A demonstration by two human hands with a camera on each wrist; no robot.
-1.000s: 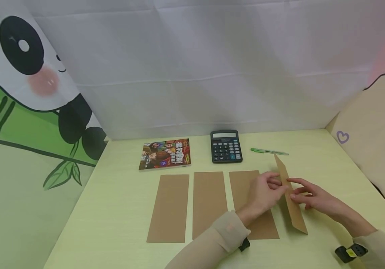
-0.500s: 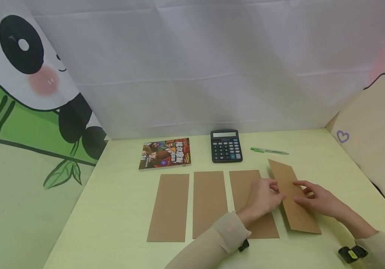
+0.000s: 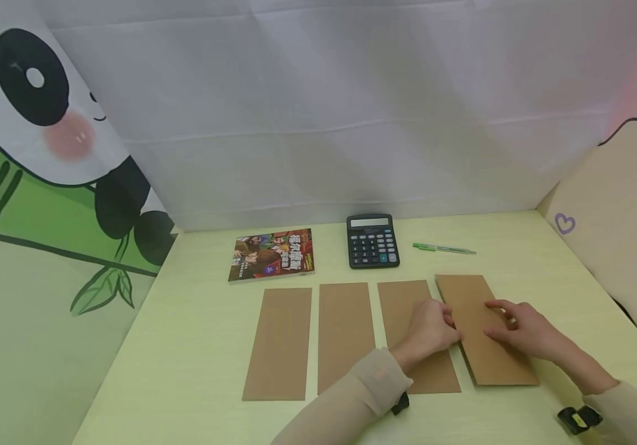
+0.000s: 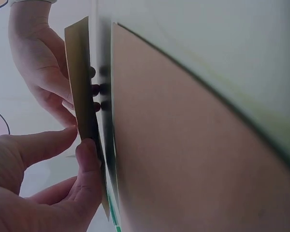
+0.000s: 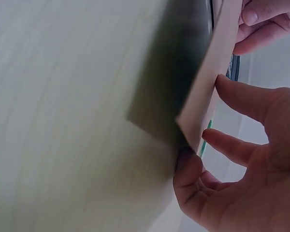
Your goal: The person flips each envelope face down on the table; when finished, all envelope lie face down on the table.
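A brown rectangular cardboard piece is held just above the table, nearly level. My left hand pinches its left long edge, the thumb on top and fingers under it in the left wrist view. On the opposite side, my right hand grips the piece; in the right wrist view its thumb and a fingertip touch the top of the cardboard while other fingers curl beneath the edge. My left forearm and hand partly cover a third cardboard piece lying flat on the table.
Two more flat cardboard pieces, one at left and one in the middle, lie in the same row. Behind them are a comic-style book, a black calculator and a green pen. A white cloth wall closes off the back.
The held cardboard has gone from standing nearly on edge to almost flat, its face turned up. Both hands have kept hold of it; the left hand has moved slightly left and down.
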